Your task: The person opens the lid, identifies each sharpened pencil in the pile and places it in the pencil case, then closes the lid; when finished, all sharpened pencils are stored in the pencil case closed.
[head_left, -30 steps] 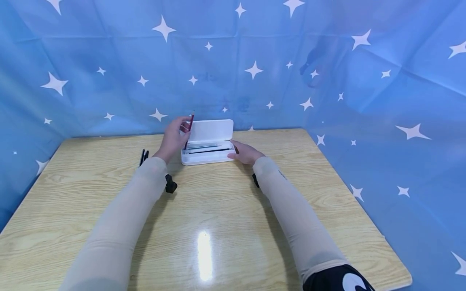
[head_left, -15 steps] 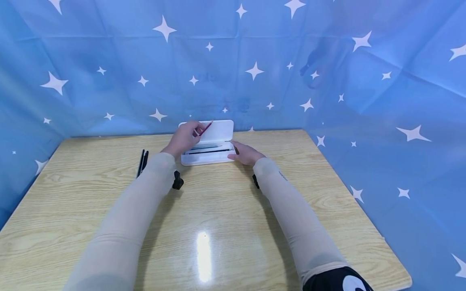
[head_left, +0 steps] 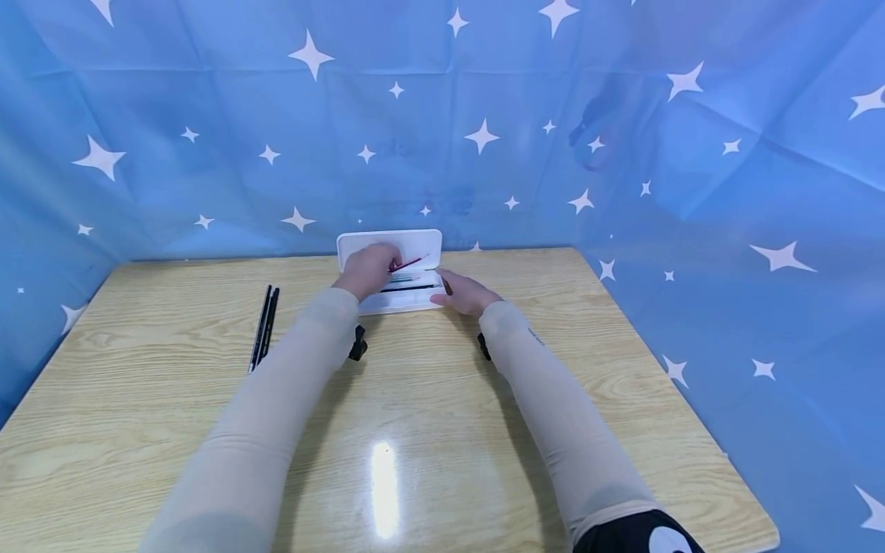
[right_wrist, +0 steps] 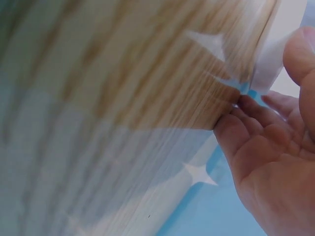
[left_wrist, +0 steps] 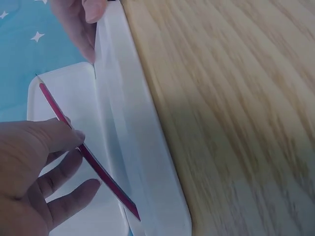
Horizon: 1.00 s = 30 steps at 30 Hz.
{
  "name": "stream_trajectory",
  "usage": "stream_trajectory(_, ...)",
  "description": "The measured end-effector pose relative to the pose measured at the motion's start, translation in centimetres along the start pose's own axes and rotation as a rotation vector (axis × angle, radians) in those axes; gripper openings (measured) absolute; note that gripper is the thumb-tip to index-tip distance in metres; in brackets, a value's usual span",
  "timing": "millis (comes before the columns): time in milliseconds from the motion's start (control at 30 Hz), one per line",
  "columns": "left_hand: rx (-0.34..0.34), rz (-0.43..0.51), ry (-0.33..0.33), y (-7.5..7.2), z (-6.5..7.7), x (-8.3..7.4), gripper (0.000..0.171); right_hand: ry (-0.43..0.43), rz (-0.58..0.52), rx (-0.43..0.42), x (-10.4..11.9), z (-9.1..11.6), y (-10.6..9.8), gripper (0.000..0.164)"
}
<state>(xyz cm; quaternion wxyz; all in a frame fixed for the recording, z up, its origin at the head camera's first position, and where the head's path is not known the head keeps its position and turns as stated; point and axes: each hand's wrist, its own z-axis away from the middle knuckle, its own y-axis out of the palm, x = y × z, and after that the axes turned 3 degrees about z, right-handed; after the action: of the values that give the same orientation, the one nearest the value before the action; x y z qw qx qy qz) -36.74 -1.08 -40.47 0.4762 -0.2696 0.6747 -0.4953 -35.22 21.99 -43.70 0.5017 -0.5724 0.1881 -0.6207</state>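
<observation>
A white pencil case (head_left: 394, 303) stands at the back of the table, its lid (head_left: 423, 244) hinged up against the rear. Over it my left hand (head_left: 369, 270) pinches a red pencil (left_wrist: 106, 177) between thumb and fingers. The sharpened tip (left_wrist: 39, 78) points toward the lid's far corner in the left wrist view; the blunt end overlaps the tray. My right hand (head_left: 470, 295) holds the case's right end, thumb in front and fingers behind. Inside the tray lie a dark slim pencil (head_left: 408, 289) and a lighter one, partly hidden by the left hand.
Two black pens (head_left: 264, 329) lie side by side on the wooden table (head_left: 442, 430), left of my left forearm. A blue curtain with white stars (head_left: 484, 138) hangs right behind the table's back edge and along its right side.
My left hand has moved right and down over the case, tilting the red pencil from nearly upright to nearly level. The right hand stays at the case's end. More of the black pens shows.
</observation>
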Motion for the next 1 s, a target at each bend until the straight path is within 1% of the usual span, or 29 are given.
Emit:
stream_trajectory(100,0.006,0.005,0.007,0.1,0.2,0.0,0.022,-0.012,-0.017,0.005,0.1,0.1,0.1,0.07)
stream_trajectory(300,-0.011,0.033,0.038,-0.1,0.6,0.7,0.024,0.029,-0.023,-0.005,0.0,0.2,0.0,0.071)
stream_trajectory(400,-0.034,0.032,0.065,-0.4,0.9,1.2,0.023,0.019,-0.028,-0.002,0.0,0.1,0.0,0.071)
stream_trajectory(500,-0.073,0.081,0.072,-0.9,1.4,1.7,0.021,0.002,-0.032,-0.002,-0.1,0.2,0.0,0.071)
stream_trajectory(600,-0.131,0.174,0.053,-1.8,2.2,2.2,0.022,0.008,-0.026,-0.005,0.1,0.4,-0.1,0.071)
stream_trajectory(667,-0.189,0.223,0.03,-2.3,2.7,2.7,0.025,0.015,-0.026,-0.004,0.2,0.5,-0.1,0.072)
stream_trajectory(733,-0.26,0.246,0.014,-2.9,3.1,3.3,0.028,0.023,-0.026,-0.003,0.2,0.6,-0.1,0.072)
stream_trajectory(800,-0.344,0.252,0.001,-3.4,3.4,3.9,0.028,0.024,-0.031,0.003,0.2,0.5,-0.2,0.072)
stream_trajectory(867,-0.409,0.255,-0.009,-3.8,3.6,4.5,0.029,0.032,-0.029,0.006,0.2,0.5,-0.1,0.072)
stream_trajectory(933,-0.441,0.252,-0.02,-4.2,3.7,5.0,0.03,0.038,-0.027,0.008,0.2,0.4,-0.1,0.073)
stream_trajectory(967,-0.442,0.248,-0.028,-4.3,3.8,5.3,0.031,0.041,-0.02,0.009,0.1,0.3,-0.1,0.073)
stream_trajectory(1000,-0.427,0.243,-0.039,-4.3,3.7,5.6,0.033,0.041,-0.016,0.01,0.1,0.3,0.0,0.074)
